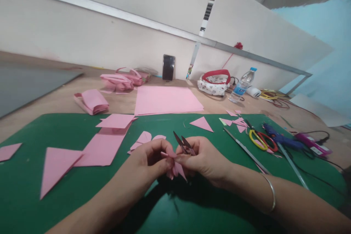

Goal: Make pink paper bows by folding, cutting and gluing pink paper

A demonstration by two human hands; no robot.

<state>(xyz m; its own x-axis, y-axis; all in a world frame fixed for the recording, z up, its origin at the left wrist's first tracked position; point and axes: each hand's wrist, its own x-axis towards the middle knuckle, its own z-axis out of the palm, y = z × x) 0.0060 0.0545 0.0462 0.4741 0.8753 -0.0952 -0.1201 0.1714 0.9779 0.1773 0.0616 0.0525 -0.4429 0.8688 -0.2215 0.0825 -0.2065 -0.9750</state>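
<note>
pink paper (179, 170) between the fingers (161, 167)

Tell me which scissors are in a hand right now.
The scissors in the right hand, dark blades parted and pointing away from the person; the yellow-and-red-handled pair lies on the green mat.

Matt paper piece (179, 170); smooth scissor blades (180, 140) (metal).

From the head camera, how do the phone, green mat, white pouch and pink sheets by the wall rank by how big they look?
1. Green mat
2. Pink sheets
3. White pouch
4. Phone
</note>
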